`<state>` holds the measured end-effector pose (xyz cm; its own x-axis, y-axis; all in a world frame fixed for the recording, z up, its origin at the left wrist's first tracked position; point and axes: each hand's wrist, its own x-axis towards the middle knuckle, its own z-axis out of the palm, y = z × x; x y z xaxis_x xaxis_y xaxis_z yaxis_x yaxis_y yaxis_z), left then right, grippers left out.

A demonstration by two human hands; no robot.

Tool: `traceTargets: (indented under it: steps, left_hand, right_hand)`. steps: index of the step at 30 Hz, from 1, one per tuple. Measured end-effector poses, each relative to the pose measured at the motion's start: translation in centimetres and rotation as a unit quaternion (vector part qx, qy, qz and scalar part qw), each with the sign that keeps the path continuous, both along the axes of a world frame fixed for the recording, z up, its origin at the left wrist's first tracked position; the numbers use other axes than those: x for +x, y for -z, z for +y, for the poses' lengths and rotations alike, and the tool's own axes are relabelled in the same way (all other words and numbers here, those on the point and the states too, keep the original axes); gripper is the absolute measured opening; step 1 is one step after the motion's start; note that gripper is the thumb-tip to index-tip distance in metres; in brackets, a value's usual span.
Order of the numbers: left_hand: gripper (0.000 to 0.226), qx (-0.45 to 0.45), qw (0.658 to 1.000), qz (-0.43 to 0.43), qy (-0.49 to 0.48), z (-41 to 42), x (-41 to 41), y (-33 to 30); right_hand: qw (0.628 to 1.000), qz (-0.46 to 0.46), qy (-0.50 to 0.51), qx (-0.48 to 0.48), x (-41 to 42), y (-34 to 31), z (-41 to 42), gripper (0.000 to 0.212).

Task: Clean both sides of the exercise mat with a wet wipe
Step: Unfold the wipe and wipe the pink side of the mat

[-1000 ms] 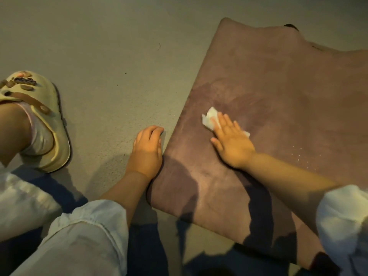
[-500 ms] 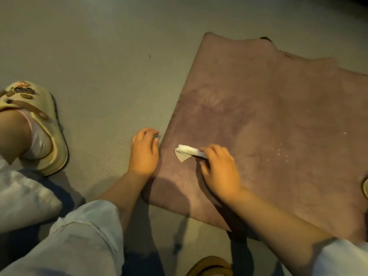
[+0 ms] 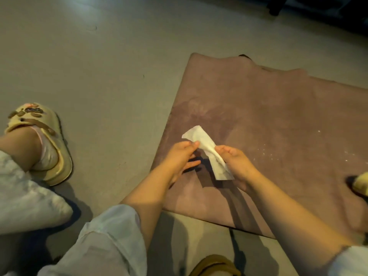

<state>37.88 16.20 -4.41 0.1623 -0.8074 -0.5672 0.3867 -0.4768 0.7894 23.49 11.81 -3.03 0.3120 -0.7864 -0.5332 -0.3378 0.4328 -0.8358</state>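
Above the near left corner of the exercise mat (image 3: 278,120), both hands hold the wet wipe (image 3: 207,151) up off the surface. The left hand (image 3: 180,157) pinches the wipe's upper edge between thumb and curled forefinger, while its other fingers (image 3: 192,163) stretch out lower down toward the right. The right hand (image 3: 237,164) grips the wipe along its right side, its fingers (image 3: 222,150) curled round the sheet near the middle, so that the white strip runs slantwise from an upper left corner down to a lower end hanging just beside the right wrist. The wipe looks crumpled and partly folded lengthwise; whether it touches the mat anywhere cannot be told. The mat is a dull purple-brown and lies flat on the grey floor (image 3: 99,66), its far edge slightly rippled, with darker, damp-looking patches near the hands and a scatter of small white specks (image 3: 266,152) to the right of them. The hands throw a dark shadow on the mat beneath the wipe. On the floor at the left a foot rests in a beige slipper (image 3: 49,144) with brown decorations on its strap. A pale sleeve (image 3: 111,242) covers the left forearm at the bottom, and part of another slipper (image 3: 360,185) shows at the right edge over the mat.
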Motion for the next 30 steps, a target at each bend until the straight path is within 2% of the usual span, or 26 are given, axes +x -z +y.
traceTargets:
  steps: [2,5,6,8,10,11,13,15,19,23,25,26,28,30]
  left_hand:
    - [0.014,-0.017,0.999,0.018,-0.023,0.1,-1.4,-1.4]
    - [0.016,-0.035,0.999,0.001,-0.033,0.4,-3.2,-2.3]
    - [0.019,-0.039,0.999,-0.008,-0.026,0.6,-3.6,-2.5]
    - [0.020,-0.053,0.999,-0.008,0.002,1.0,-4.2,-2.9]
    - [0.016,-0.070,0.997,0.012,0.031,1.5,-4.6,-3.7]
    - [0.016,-0.076,0.996,0.026,0.027,1.6,-4.7,-4.1]
    - [0.017,-0.072,0.996,0.045,-0.018,1.9,-4.6,-4.7]
    - [0.019,-0.060,0.996,0.044,-0.049,2.1,-4.1,-4.9]
    - [0.024,-0.035,0.999,-0.031,0.008,2.5,-3.9,-5.0]
    - [0.025,-0.035,0.998,-0.045,-0.006,2.7,-3.8,-4.9]
    - [0.026,-0.018,0.998,-0.040,0.037,2.9,-3.5,-4.6]
    - [0.026,-0.001,0.996,-0.053,0.073,2.9,-3.2,-4.3]
    - [0.025,0.047,0.977,-0.131,0.160,3.0,-2.9,-3.2]
    - [0.021,0.086,0.931,-0.268,0.234,3.3,-2.4,-1.1]
  right_hand:
    - [0.999,0.027,0.016,-0.009,-1.7,-0.2,0.3,0.023]
    - [0.992,0.084,0.075,-0.054,-3.8,-0.5,0.8,0.024]
    - [0.991,0.073,0.095,-0.061,-4.3,-0.8,1.1,0.020]
    - [0.994,-0.016,0.105,-0.023,-4.9,-1.1,2.0,0.017]
    - [0.995,-0.056,0.078,0.010,-5.1,-1.3,2.7,0.037]
    - [0.997,-0.038,0.067,-0.001,-5.2,-1.2,2.9,0.045]
    - [0.993,0.021,0.104,-0.058,-5.4,-0.9,2.9,0.044]
    - [0.978,0.064,0.174,-0.099,-5.8,-0.8,2.8,0.031]
    - [0.957,0.099,0.222,-0.161,-6.6,0.0,2.6,0.007]
    - [0.951,0.119,0.247,-0.143,-7.0,0.6,2.3,0.027]
    - [0.947,0.106,0.269,-0.141,-7.4,0.5,2.3,0.029]
    - [0.947,0.108,0.270,-0.136,-7.8,0.5,2.4,0.028]
    - [0.953,0.147,0.233,-0.125,-8.5,0.8,3.0,0.022]
    - [0.949,0.244,0.159,-0.121,-9.0,1.4,4.2,0.027]
